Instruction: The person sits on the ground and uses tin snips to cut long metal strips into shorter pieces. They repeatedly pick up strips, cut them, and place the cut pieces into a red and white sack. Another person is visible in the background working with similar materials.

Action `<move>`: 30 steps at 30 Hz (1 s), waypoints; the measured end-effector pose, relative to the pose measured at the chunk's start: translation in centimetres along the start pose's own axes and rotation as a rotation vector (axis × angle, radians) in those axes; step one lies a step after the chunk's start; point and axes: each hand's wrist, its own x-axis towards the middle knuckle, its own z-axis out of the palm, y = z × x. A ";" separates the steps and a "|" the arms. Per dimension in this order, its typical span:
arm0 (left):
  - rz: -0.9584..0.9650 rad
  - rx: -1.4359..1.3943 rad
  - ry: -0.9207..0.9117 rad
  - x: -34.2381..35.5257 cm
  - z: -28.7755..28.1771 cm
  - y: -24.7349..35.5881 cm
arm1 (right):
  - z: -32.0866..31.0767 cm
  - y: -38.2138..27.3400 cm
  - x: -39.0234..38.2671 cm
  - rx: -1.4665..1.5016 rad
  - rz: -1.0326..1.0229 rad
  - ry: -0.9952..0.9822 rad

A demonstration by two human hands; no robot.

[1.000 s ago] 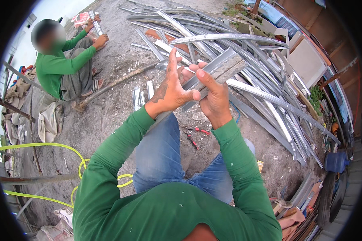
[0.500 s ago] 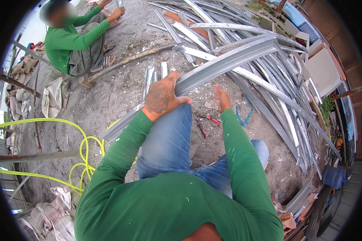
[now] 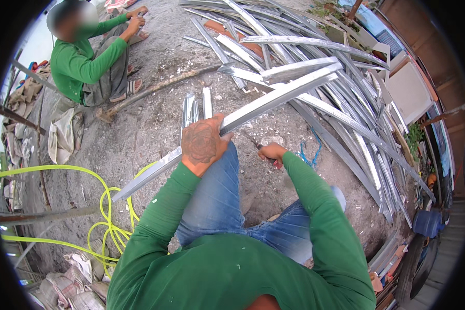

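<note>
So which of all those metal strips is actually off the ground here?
The long metal strip gripped in the left hand, slanting across the knee. The others lie in the pile or flat on the ground.

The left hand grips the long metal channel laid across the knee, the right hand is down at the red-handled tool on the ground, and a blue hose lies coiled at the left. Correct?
Not quite: the head view shows the hose is yellow-green, not blue. The rest holds: the left hand grips the long metal channel across the knee, and the right hand is down at the red-handled tool on the ground.
</note>
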 end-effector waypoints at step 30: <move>0.190 0.030 0.118 -1.6 3.6 2.3 | -0.2 4.4 -22.6 -0.034 -0.538 0.647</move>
